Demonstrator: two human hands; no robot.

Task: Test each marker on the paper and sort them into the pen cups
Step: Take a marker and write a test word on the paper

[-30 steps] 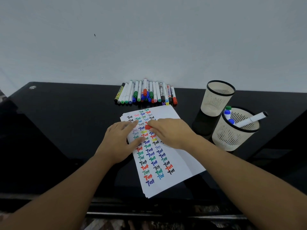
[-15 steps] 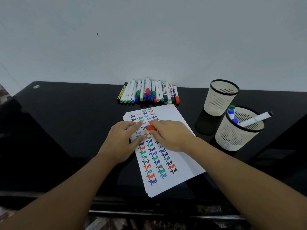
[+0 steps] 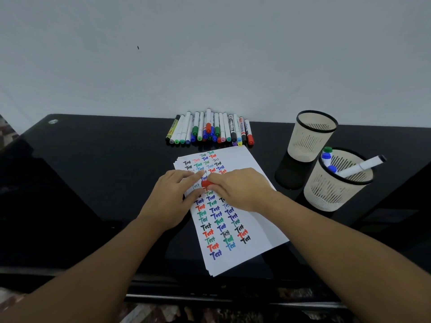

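Observation:
A white paper sheet (image 3: 254, 231) covered in coloured "Test" words lies on the black table. My right hand (image 3: 242, 190) grips a red marker (image 3: 206, 183), of which only the red end shows beside my fingers. My left hand (image 3: 173, 197) rests flat on the paper with fingers stretched toward the red end. A row of several capped markers (image 3: 210, 130) lies at the back. The near pen cup (image 3: 338, 180) holds several markers; the far pen cup (image 3: 311, 136) looks empty.
The black glossy table (image 3: 93, 183) runs to a white wall behind. Its front edge (image 3: 210, 297) is near my arms. The two cups stand close together at the right.
Both hands stay nearly in place on the paper; my right hand with the red marker has shifted slightly. The view has drifted a little.

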